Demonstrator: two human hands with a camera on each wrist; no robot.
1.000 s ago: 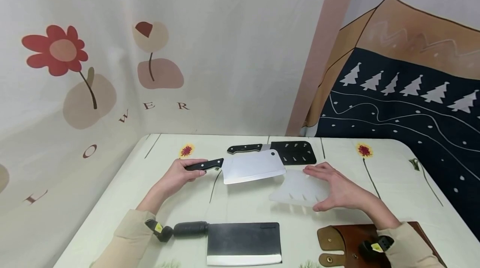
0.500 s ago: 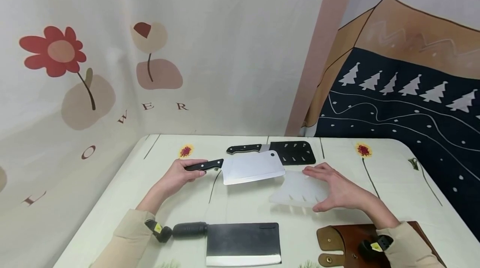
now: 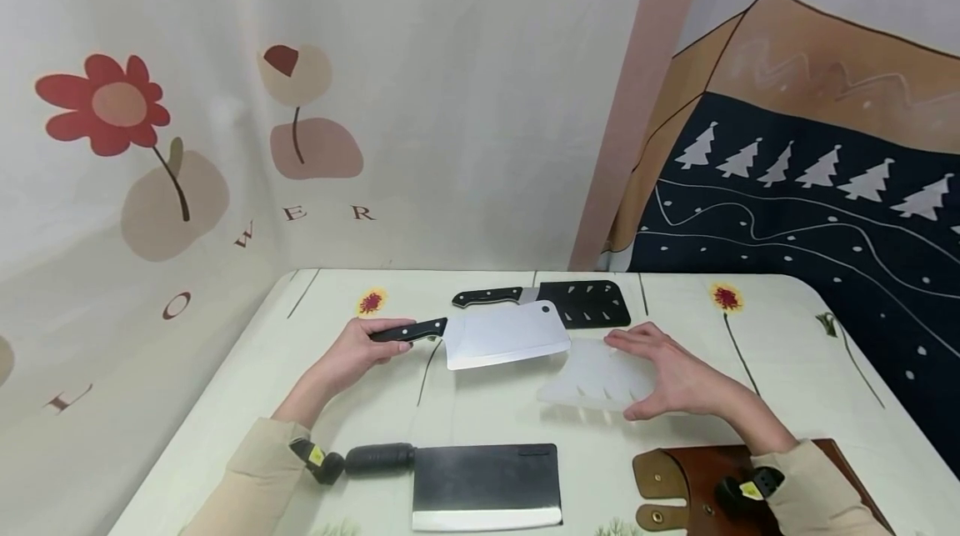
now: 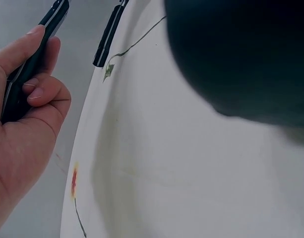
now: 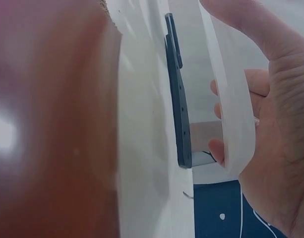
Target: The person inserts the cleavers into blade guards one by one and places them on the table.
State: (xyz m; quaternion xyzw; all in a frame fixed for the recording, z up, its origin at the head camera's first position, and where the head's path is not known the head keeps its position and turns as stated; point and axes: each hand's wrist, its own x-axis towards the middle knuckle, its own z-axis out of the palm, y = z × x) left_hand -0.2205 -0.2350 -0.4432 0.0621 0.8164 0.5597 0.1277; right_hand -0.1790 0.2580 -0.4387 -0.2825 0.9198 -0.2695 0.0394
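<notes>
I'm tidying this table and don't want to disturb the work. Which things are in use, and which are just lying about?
In use:
- steel cleaver, black handle gripped by the left hand
- translucent blade cover, held by the right hand

Lying about:
- dark cleaver, near edge
- knife in black sheath, far side
- brown leather sheath

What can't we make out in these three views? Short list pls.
- Head view: the dark cleaver has its lower edge cut by the frame; the brown leather sheath is part hidden by the right sleeve.
- Left wrist view: a dark blurred shape fills the upper right; the steel cleaver's blade is out of frame, only its handle shows in the left hand.
- Right wrist view: a brown blur covers the left half; the translucent sheath is seen edge-on in the right hand.
</notes>
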